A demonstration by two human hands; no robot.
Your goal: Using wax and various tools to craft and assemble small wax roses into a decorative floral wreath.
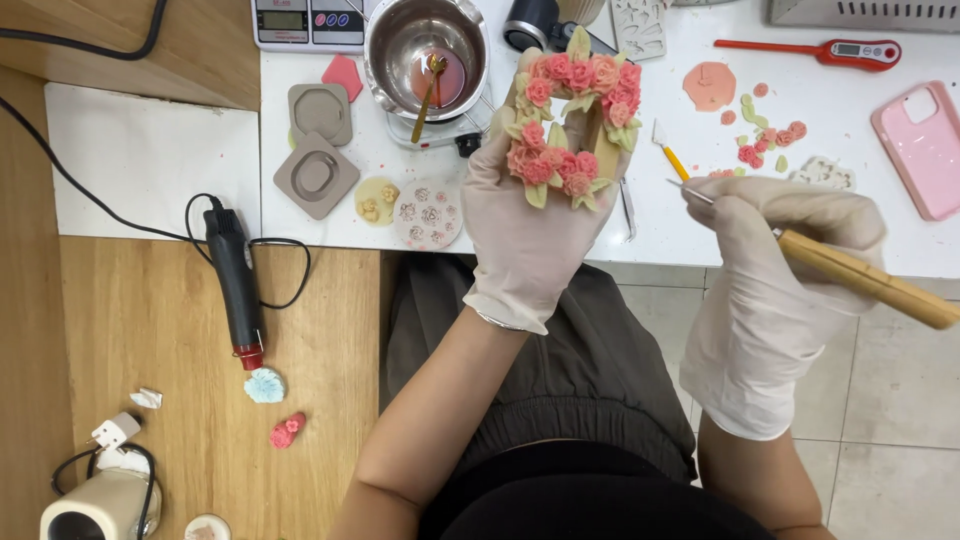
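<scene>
My left hand (525, 225), in a white glove, holds up a cream ring-shaped wax piece (570, 120) covered with pink roses and pale green leaves. My right hand (775, 250), also gloved, grips a wooden-handled tool (865, 280) whose thin metal tip (690, 190) points left toward the ring's right side, a short gap away. Both hands are above the white table's front edge (640, 245).
A metal pot (428, 45) with pink liquid and a spoon sits on a small burner. Beige moulds (317, 172), a scale (308, 22), red thermometer (820, 50), pink phone case (925, 148) and loose wax flowers (765, 145) lie about. A black heat gun (235, 285) rests on the wooden bench.
</scene>
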